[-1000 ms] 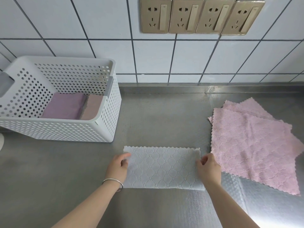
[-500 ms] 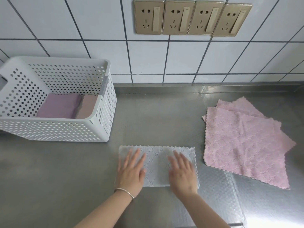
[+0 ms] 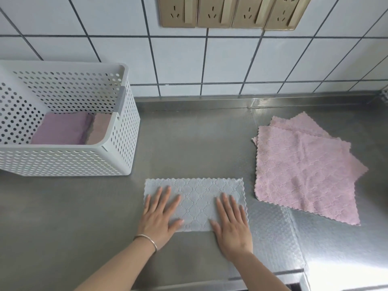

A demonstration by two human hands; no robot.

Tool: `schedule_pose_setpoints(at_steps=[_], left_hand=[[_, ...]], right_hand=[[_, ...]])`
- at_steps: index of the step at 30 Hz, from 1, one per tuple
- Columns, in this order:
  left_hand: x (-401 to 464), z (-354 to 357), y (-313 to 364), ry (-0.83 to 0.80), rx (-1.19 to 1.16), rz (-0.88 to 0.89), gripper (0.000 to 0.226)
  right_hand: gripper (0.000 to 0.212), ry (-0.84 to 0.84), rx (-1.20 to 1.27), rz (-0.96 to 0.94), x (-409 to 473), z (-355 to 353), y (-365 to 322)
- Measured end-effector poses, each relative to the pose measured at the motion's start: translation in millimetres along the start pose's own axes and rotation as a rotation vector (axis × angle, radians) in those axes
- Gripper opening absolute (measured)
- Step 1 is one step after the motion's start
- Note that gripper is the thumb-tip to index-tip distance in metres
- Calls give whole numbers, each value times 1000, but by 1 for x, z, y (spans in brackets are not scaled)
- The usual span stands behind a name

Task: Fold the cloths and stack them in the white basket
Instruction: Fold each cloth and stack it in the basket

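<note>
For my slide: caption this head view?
Both hands, left and right, press flat a grey cloth near the white basket.

This looks like a kitchen: a stainless-steel counter [image 3: 189, 148] runs up against a wall of white tiles [image 3: 178, 59] with dark grout, and a row of brass-coloured wall sockets [image 3: 228, 11] sits just above the worktop.

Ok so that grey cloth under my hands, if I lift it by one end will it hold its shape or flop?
Probably flops: the grey cloth looks thin and soft, lying flat under the left hand and right hand. The fold would likely fall open. It may slide easily on the smooth steel counter.
</note>
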State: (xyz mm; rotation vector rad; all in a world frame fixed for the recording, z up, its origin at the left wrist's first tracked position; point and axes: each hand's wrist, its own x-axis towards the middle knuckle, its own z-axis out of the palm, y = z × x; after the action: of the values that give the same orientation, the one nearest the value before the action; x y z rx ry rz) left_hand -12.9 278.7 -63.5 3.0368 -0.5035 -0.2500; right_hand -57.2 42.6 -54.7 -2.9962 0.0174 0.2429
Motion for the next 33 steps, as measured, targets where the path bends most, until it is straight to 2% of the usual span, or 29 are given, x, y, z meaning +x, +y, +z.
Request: schedule_pose_setpoints(at_steps=[8,13,16,18,20,23,27,29,31,33], left_hand=[[-4,-8,-7,-58,-63,-27,68],[-1,-18,14,-111,-105,-70,69],[11,-28,34,-211,-101,-7,80],[20,-37,45,-220,-71,53,85],[31,-39,50,-202,-10,191,95],[34,-46,52,-360,-13,201,110],[31,-42,47,-381,3,211,110],[31,-42,46,-412,29,211,110],[32,-41,47,-436,35,197,111],[35,-43,50,-469,35,183,115]], right_hand=[[59,-40,43,36,-6,-4,21],[53,125,142,-8,-1,-15,17],[53,232,416,222,10,-34,11],[52,194,659,487,19,-49,8],[51,124,768,628,28,-57,9],[50,9,754,632,29,-64,13],[46,-152,804,728,31,-73,16],[30,-241,791,748,33,-77,19],[4,-263,734,731,33,-81,20],[3,-231,745,702,32,-84,19]])
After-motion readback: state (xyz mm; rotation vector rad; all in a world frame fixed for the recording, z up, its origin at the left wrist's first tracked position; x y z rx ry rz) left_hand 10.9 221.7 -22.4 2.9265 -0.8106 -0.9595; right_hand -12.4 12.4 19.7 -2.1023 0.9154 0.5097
